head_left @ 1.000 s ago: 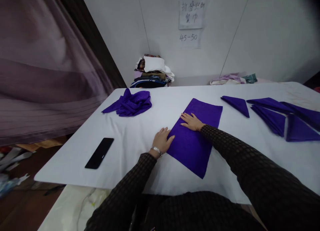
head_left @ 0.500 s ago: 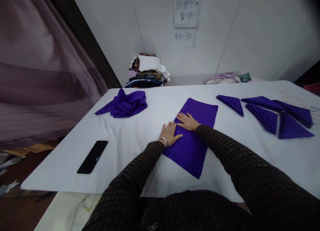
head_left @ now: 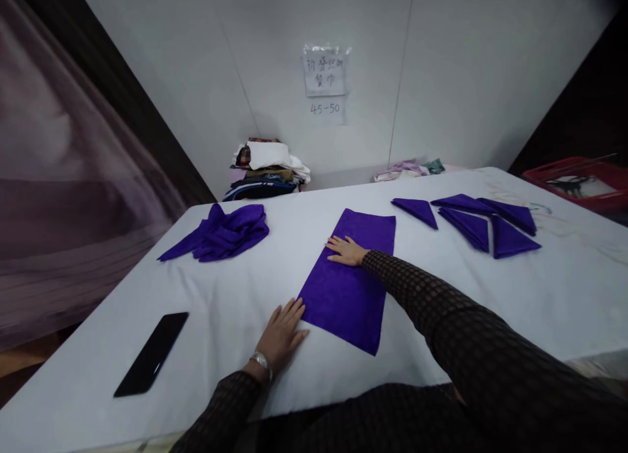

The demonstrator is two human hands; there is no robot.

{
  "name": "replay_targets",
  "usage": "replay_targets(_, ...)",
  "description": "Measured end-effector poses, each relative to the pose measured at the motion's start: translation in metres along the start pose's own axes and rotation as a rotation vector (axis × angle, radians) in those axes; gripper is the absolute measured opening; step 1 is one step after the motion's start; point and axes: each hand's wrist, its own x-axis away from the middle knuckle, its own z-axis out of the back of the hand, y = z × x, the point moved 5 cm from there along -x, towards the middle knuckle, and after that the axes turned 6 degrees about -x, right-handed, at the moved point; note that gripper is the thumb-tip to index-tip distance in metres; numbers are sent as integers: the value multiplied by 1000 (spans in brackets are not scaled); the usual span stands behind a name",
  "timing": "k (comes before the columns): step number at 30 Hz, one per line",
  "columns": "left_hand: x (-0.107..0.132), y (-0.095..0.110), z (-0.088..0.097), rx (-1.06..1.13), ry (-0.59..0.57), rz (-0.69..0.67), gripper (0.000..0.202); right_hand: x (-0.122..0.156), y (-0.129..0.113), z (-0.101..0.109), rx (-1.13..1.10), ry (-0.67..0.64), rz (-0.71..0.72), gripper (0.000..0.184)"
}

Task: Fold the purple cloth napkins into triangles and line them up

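Note:
A purple cloth napkin (head_left: 350,302), folded into a flat rectangle, lies slantwise on the white-covered table (head_left: 206,361) in front of me. My right hand (head_left: 347,251) rests flat on its upper left part, fingers spread. At the near left corner of the napkin is my left hand (head_left: 282,333), with a silver bracelet at the wrist. Its fingers are stretched out, and the fingertips touch that corner while the palm lies over the tablecloth. Neither hand grips anything.
Several purple napkins folded into triangles (head_left: 466,229) lie at the right. A crumpled purple cloth (head_left: 228,232) is at the far left, with a black phone (head_left: 152,355) nearer. Behind the table are stacked clothes (head_left: 267,168) and a red basket (head_left: 579,178).
My left hand has slid along the napkin's left edge toward me, down to its near corner. My right hand stays flat on the napkin. The camera view has shifted.

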Motion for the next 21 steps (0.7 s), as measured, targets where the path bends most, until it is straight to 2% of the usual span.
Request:
replay_targets(3,-13,-5,8,6,33,-22,44,21,-14,13,-56,70,19,64)
replay_targets(6,-28,-4,17,5,54,-78,52,65,-32,15,-152,80,119,58)
replay_targets(9,-41,-5,22,11,38,-106,59,122,-44,3,-226,19,211,61)
replay_targets(12,-50,-9,26,46,50,-113,62,174,-48,-14,-264,-6,202,73)
replay_targets(14,-57,-11,29,73,74,-111,62,197,-51,-23,-269,2,186,75)
replay_targets(17,-65,-12,31,113,108,-85,58,211,-61,-33,-247,38,178,70)
replay_targets(21,-65,-8,32,204,129,7,50,209,-74,-38,-218,89,187,63)
